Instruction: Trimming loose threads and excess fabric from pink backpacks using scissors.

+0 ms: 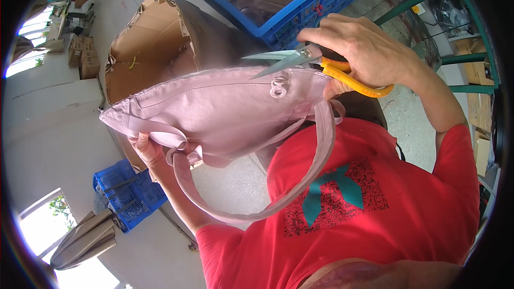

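A pale pink fabric bag (219,109) hangs stretched sideways in front of me, its long zipped edge on top. My left hand (147,151) is closed on the bag's left end, beside a folded strap. My right hand (369,48) holds scissors (350,81) with orange-yellow handles, and its thumb is against the bag's right corner. The scissor blades (284,61) are parted and point left over the top edge, above a pink zipper pull (278,87). A looped handle (319,155) of the bag drops down across my red shirt.
A torn-topped cardboard box (147,37) stands behind the bag. Beyond it, a blue plastic crate (278,29) contains brownish fabric. More blue crates (128,192) sit at the left by the wall. A green metal frame (466,59) with boxes is at the right.
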`<state>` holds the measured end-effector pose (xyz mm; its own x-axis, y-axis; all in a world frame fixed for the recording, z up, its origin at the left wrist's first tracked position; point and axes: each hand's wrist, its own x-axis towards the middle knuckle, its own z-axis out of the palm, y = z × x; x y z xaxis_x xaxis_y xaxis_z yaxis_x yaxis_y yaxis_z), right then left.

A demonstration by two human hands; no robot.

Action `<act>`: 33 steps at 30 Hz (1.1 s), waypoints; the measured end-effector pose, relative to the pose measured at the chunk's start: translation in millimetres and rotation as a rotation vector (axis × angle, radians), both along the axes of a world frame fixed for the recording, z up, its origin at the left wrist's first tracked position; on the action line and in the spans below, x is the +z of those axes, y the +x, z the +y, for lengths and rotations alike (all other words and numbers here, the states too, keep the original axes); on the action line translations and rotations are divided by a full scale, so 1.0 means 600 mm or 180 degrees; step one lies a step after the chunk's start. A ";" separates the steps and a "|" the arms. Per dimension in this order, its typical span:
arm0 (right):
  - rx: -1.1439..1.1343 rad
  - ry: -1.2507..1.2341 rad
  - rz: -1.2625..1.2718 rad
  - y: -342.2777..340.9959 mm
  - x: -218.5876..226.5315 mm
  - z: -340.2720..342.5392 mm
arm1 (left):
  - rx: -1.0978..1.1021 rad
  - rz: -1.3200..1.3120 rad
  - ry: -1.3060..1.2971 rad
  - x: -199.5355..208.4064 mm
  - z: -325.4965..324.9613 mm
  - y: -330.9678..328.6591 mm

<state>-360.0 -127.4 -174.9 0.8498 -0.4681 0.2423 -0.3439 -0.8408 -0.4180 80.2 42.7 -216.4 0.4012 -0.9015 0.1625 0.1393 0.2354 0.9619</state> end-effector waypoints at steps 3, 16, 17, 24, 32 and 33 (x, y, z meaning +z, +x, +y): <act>0.0144 -0.0073 -0.0026 0.011 0.000 -0.004 | -0.0079 -0.0049 0.0159 -0.002 0.002 0.010; 0.0287 0.0089 -0.0192 0.024 0.008 0.002 | 0.0194 0.0130 0.0237 -0.010 -0.002 0.000; 0.0288 0.0083 -0.0192 0.028 0.012 0.001 | 0.0231 0.0131 0.0217 -0.007 -0.004 -0.008; 0.0227 -0.0162 -0.0189 0.048 0.012 0.001 | 0.0227 0.0231 0.0182 -0.012 -0.001 -0.008; 0.0157 -0.0053 -0.0037 0.060 0.030 0.006 | 0.0151 0.0288 0.0177 -0.018 -0.001 -0.004; 0.0191 -0.0149 -0.0164 0.066 0.028 0.005 | 0.0141 0.0288 0.0177 -0.019 0.000 -0.004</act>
